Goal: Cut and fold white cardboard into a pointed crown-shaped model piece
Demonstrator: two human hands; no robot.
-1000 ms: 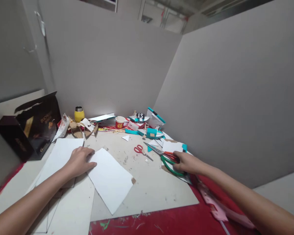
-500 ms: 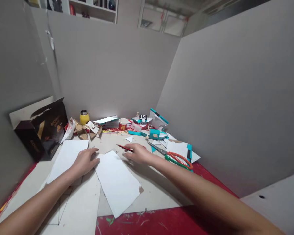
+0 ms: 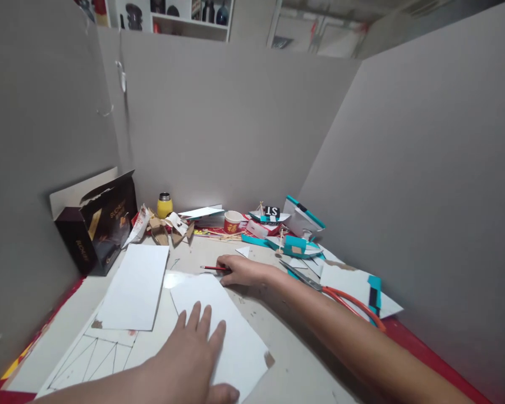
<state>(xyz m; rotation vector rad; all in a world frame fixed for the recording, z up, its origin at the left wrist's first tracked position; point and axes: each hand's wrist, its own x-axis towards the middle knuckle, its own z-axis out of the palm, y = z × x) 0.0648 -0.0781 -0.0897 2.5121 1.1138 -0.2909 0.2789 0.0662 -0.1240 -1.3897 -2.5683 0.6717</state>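
My left hand (image 3: 193,350) lies over a white card sheet (image 3: 231,336), its fingers spread and the palm down. The sheet has one torn brown corner at the right. At the sheet's far edge, my right hand (image 3: 244,270) has its fingers closed on a red and black pencil (image 3: 212,268), which points left and lies nearly level. A shiny, clear flat piece (image 3: 174,279) shows at the sheet's upper left; its full shape cannot be made out. To the left rests a second white card (image 3: 132,286), partly over a paper with drawn lines (image 3: 96,356).
Scissors with orange handles (image 3: 320,287) lie beyond my right forearm. Small teal and white model boats (image 3: 294,246), a paper cup (image 3: 234,221), a yellow jar (image 3: 165,206) and cardboard scraps line the back. A dark box (image 3: 96,224) stands left. Grey partitions enclose the table.
My left hand has moved right and nearer, from between the two white cards onto the right one. My right hand keeps the pencil, now tilted flatter. The view has shifted left.
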